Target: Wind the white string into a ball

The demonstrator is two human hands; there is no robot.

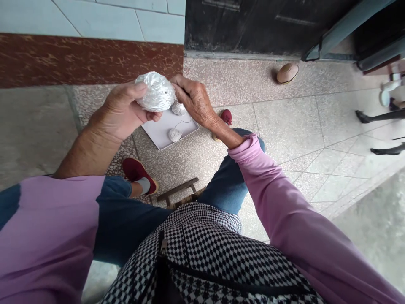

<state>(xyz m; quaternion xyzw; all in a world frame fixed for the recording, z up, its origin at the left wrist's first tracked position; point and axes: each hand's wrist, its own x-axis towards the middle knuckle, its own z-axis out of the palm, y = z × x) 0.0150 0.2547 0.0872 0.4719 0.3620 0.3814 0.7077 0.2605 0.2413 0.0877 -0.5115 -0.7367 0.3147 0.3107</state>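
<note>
A shiny white ball of yarn [155,92] rests in my left hand [125,107], with the thumb over its side and the fingers curled beneath. Close against the ball's right side, my right hand [193,98] is closed in a pinch. What its fingertips hold is too small or hidden to make out. Below the hands, a shallow white box [155,131] lies on the floor. Inside it is a small ball of white yarn [175,134] with a thin strand trailing from it. Another small ball [179,108] is partly covered by my right hand.
A small wooden stool [179,190] shows between my legs. A tan, rounded object [287,73] sits by the dark door [247,31]. Dark, thin legs or shoes [379,116] appear at the right edge. A tiled wall [101,21] stands ahead on the left.
</note>
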